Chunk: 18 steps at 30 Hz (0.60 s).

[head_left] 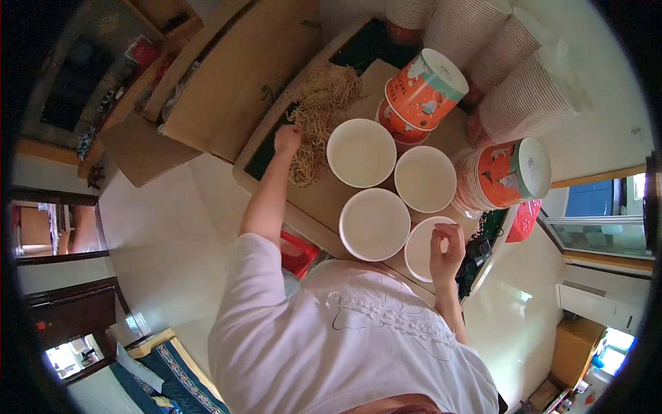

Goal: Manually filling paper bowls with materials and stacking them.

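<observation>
A tangled heap of brown shredded paper [318, 127] lies on the cardboard-topped table. At its left edge my left hand [288, 139] is closed, its fingers against the strands and apparently gripping some. My right hand [448, 252] hangs over a white-lined paper bucket [418, 257] at the near right, fingers curled into a pinch; whatever they hold, if anything, is too small to make out. Three more open paper buckets stand close together: one beside the heap [361, 153], one to its right [425, 179], and one nearer me [374, 225].
Behind the open buckets rises an upside-down stack of orange printed buckets [426, 90]. Another stack [507, 172] lies on its side at the right. Tall nested stacks [527, 96] line the wall. A large cardboard box [234, 76] borders the table's left; a black device [477, 252] sits at the right edge.
</observation>
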{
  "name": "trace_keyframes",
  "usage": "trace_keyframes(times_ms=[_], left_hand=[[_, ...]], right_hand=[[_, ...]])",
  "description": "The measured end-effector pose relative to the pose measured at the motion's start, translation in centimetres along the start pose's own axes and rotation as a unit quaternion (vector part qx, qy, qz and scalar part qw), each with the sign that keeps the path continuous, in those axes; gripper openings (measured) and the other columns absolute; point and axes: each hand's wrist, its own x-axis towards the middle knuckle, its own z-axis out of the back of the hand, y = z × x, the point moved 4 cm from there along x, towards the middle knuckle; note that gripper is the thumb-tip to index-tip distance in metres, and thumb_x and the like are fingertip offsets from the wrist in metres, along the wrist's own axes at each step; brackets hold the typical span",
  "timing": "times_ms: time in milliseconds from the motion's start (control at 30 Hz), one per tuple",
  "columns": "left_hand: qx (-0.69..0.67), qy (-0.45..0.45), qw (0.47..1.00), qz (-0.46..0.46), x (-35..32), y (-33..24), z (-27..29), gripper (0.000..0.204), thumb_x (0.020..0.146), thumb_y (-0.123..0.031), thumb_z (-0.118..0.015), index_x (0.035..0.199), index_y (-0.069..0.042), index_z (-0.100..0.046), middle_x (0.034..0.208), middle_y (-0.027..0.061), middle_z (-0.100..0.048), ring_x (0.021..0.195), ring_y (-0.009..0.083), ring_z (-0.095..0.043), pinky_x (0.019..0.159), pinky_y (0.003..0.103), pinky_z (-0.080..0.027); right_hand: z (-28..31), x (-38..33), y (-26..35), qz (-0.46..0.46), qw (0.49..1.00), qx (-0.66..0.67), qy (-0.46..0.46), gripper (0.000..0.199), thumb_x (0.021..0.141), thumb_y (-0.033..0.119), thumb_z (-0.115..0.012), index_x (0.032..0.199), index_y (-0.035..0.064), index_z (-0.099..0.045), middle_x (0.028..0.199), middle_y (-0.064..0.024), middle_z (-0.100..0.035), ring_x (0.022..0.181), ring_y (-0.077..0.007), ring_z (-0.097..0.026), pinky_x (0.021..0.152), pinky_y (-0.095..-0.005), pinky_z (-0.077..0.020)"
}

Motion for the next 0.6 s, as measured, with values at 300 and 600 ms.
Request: trace_keyframes(times_ms=[300, 600], left_hand=[[-0.096, -0.045, 0.994, 0.034, 1.5, 1.2, -0.8, 0.019, 0.084, -0.022, -0.059, 0.087, -0.004, -0.067, 0.087, 0.0133, -0.068, 0.075, 0.0229, -0.065, 0.063, 0.035, -0.052], [-0.488, 0.020, 0.858, -0.161, -8.1, -11.7, 19.6, 0.014, 0.089, -0.020, -0.058, 0.090, -0.006, -0.059, 0.073, 0.0011, -0.059, 0.061, 0.0053, -0.048, 0.053, 0.019, -0.036]], right_hand=[[0.6, 0.8, 1.1, 0.007, 1.000, -0.017, -0.002, 0.017, 0.075, -0.012, -0.056, 0.087, -0.0005, -0.059, 0.078, -0.0068, -0.054, 0.069, -0.0142, -0.052, 0.063, -0.0238, -0.0425], [0.5, 5.3, 3.9, 0.048, 0.994, 0.002, 0.095, 0.014, 0.077, -0.009, -0.056, 0.088, -0.0010, -0.057, 0.081, -0.0110, -0.057, 0.072, -0.0207, -0.057, 0.066, -0.0286, -0.0466]])
